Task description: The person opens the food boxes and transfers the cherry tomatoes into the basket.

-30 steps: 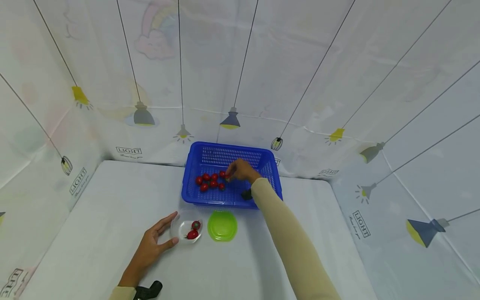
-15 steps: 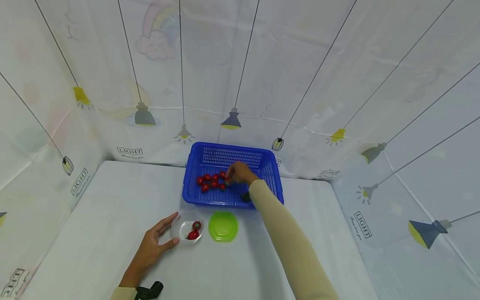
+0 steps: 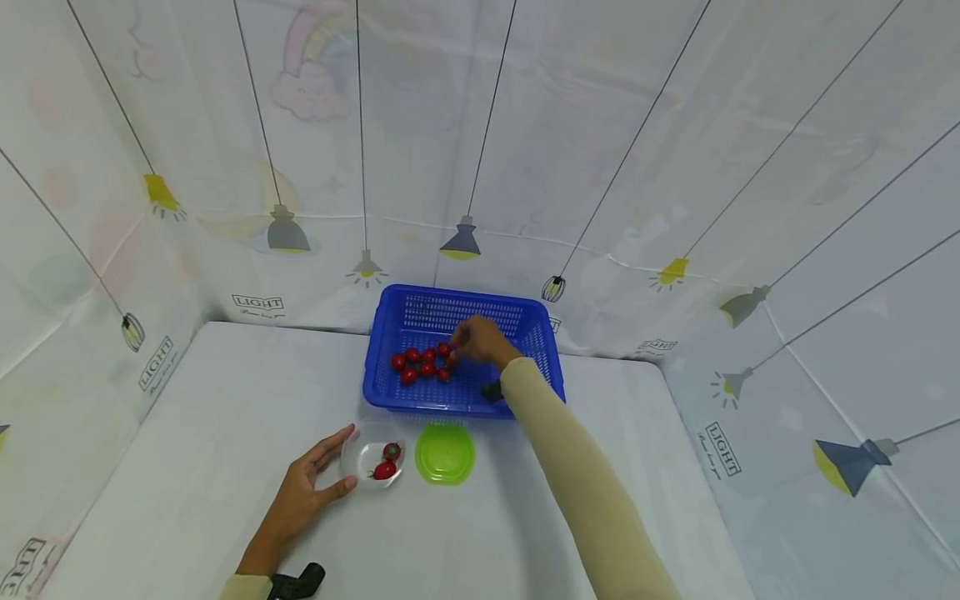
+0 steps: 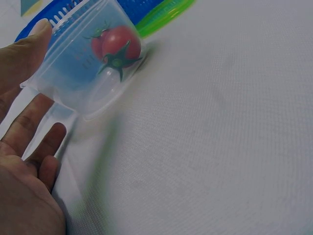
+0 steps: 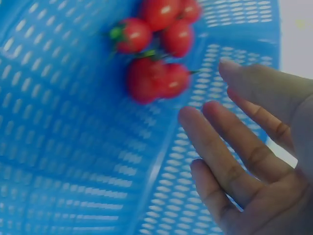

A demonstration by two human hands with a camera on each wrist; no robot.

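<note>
My left hand [image 3: 300,492] holds a small clear plastic container [image 3: 363,457] from its left side, thumb and fingers spread round it. Inside lie two red cherry tomatoes [image 3: 385,471] with green stems. In the left wrist view my thumb lies against the rim of the tilted-looking container [image 4: 73,78]. My right hand [image 3: 483,340] is over the blue basket [image 3: 465,293], beside a cluster of several cherry tomatoes [image 3: 427,369]. Seen from the right wrist, the fingers of this hand [image 5: 254,156] are apart and loosely bent, with nothing between them; the tomatoes [image 5: 142,81] lie just beyond the fingertips.
A green lid [image 3: 446,454] lies on the white table [image 3: 247,392], between the container and the table's right part, in front of the basket. Behind the basket rises a white wall cloth [image 3: 420,125] printed with hanging lamps. A black wrist strap [image 3: 296,581] is on my left wrist.
My right hand has risen slightly from the cluster, and a tomato by its fingertips shows more fully. My left hand and the container have stayed in place.
</note>
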